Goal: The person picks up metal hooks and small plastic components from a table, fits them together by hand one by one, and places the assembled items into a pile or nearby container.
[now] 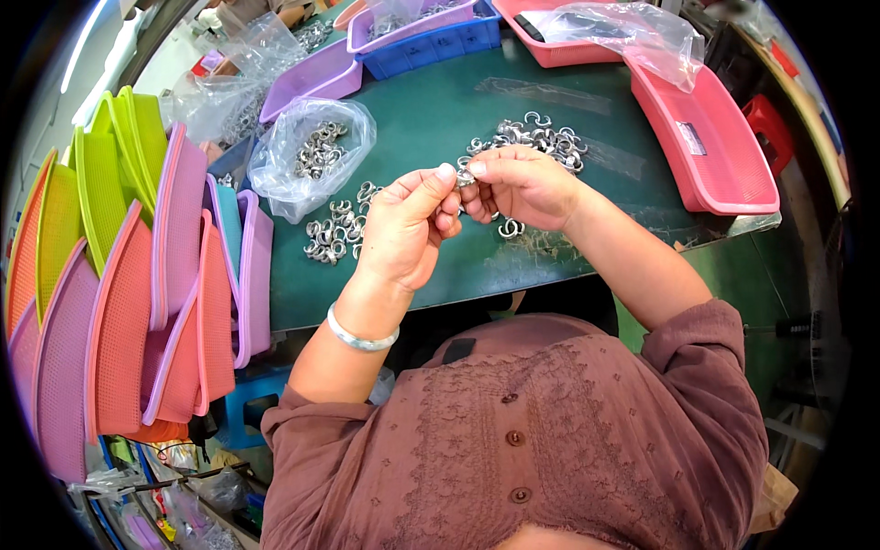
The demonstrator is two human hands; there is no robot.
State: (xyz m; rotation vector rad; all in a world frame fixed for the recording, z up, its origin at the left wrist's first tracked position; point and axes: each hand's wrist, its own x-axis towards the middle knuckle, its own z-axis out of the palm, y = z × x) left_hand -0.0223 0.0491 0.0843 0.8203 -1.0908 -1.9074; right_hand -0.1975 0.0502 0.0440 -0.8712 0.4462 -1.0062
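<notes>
Above the green table, my left hand (pixel 405 225) and my right hand (pixel 533 188) meet, thumbs and fingers pinched on one small silvery metal ring (pixel 465 177). Its exact shape is partly hidden by the fingertips. Just beyond my right hand lies a pile of open metal rings (pixel 550 142), with a loose ring (pixel 511 228) below that hand. Left of my left hand is a second pile of rings (pixel 332 234). Behind it stands an open clear plastic bag (pixel 275 174) with more rings inside.
Stacked mesh baskets (pixel 119 339) in several colours crowd the table's left side. A pink basket (pixel 710 151) lies at the right edge. At the back are a blue basket (pixel 435 53), a purple basket (pixel 316 84) and a pink tray (pixel 564 53) with plastic film.
</notes>
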